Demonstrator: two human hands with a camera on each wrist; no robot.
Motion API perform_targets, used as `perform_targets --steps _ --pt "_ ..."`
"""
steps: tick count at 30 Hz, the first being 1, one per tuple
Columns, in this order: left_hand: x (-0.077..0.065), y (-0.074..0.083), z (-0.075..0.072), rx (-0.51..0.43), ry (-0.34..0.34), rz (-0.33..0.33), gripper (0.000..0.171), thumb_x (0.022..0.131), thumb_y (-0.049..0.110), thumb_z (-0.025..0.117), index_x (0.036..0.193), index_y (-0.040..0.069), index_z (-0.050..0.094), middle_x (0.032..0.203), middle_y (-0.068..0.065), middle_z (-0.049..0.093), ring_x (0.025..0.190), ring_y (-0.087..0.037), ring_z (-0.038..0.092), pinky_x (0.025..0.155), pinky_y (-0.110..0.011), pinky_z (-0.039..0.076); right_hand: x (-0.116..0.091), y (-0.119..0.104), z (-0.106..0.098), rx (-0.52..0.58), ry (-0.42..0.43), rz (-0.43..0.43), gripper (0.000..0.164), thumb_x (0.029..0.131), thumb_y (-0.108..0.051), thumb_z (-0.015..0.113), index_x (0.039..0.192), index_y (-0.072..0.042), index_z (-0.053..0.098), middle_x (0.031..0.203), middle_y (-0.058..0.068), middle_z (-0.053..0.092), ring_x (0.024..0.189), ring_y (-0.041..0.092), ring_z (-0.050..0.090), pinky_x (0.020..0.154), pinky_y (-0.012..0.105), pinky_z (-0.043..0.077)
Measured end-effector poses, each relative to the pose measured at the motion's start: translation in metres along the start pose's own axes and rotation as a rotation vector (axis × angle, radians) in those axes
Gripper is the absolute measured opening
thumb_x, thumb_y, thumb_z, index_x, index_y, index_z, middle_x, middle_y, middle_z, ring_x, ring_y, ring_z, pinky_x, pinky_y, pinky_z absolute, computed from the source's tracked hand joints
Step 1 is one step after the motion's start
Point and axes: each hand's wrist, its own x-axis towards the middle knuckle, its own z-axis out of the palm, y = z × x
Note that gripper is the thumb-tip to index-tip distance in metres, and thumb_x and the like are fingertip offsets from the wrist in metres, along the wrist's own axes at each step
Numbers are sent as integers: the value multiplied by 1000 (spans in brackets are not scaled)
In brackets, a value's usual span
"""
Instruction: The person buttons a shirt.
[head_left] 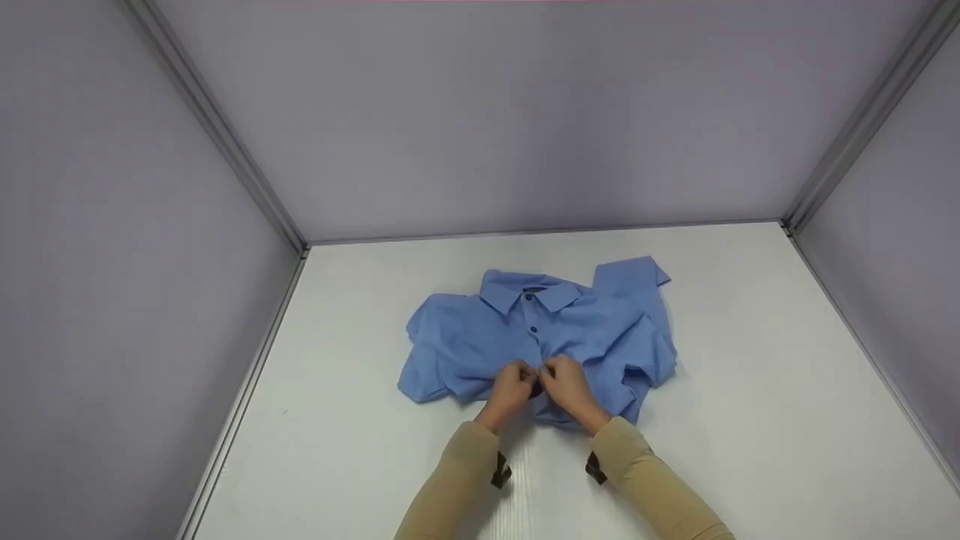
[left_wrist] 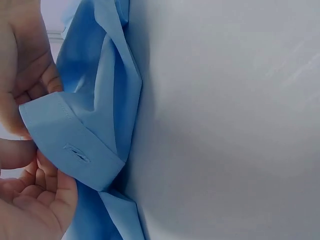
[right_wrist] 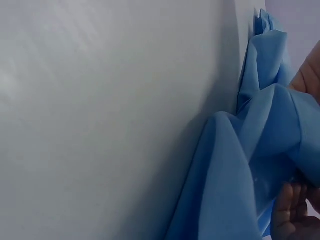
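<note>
A light blue collared shirt (head_left: pixel 465 330) lies front up, its collar (head_left: pixel 501 297) towards the back wall. Dark buttons (head_left: pixel 533 329) run down its front below the collar. My left hand (head_left: pixel 511 384) and right hand (head_left: pixel 567 384) meet at the lower front of the shirt, each pinching the cloth with thumb and fingers. In the left wrist view, a stitched band with a buttonhole (left_wrist: pixel 77 153) is raised off the table between the hands. Folds of the shirt (right_wrist: pixel 270 125) partly cover the fingers in the right wrist view. Any button between the fingertips is hidden.
The shirt lies on a white table (head_left: pixel 337 450) enclosed by pale panels (head_left: pixel 525 120) at the back and both sides. One sleeve (head_left: pixel 628 277) is folded up at the right. Tan sleeves (head_left: pixel 454 480) cover my forearms, with a small black device (head_left: pixel 501 471) at each wrist.
</note>
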Motion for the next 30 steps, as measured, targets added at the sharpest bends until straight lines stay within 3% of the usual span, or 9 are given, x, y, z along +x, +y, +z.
perform_targets --steps 9,21,23,25,27,28,30 --pt "-1 -1 0 -23 -4 -25 6 75 3 49 70 1 50 61 -1 45 53 -10 41 47 -21 35 -2 2 0 -2 -4 -2 10 70 -5 57 61 -8 55 53 -4 47 45 8 40 42 22 33" --pt "-1 -5 6 -94 36 -57 8 75 -2 47 68 -1 50 59 -5 46 51 -12 42 46 -24 35 -3 1 -3 -23 -66 -53 9 71 -3 54 63 -6 56 55 -3 48 48 8 43 43 21 35" --pt "11 -38 22 -155 56 25 10 77 6 49 67 3 50 59 -2 47 50 -10 43 44 -22 35 -4 2 -3 -33 -65 -66 9 71 -2 54 64 -6 56 57 -2 50 49 8 44 45 22 35" --pt "24 -65 37 -174 47 6 11 77 10 50 68 4 52 60 -5 49 52 -14 46 46 -26 37 -5 2 -4 -39 -59 -81 9 70 -2 54 64 -7 57 58 -2 51 51 8 45 46 22 36" --pt "36 -95 50 -212 69 81 11 75 13 53 66 7 52 57 -2 49 49 -11 46 42 -24 35 -5 1 -4 -40 -52 -95 10 70 -1 54 63 -7 57 57 -2 51 50 8 45 45 21 36" --pt "40 -101 52 -225 71 64 11 74 14 54 65 8 52 55 -1 49 49 -11 46 41 -24 35 -5 1 -4 -40 -46 -106 10 70 -1 54 63 -8 56 57 -2 51 50 8 45 45 22 35" --pt "33 -77 42 -184 97 -2 9 73 9 55 65 5 53 56 -4 49 49 -14 47 42 -27 36 -5 -1 -4 -35 -37 -119 10 71 -2 54 63 -7 56 57 -3 50 49 7 44 45 21 35"
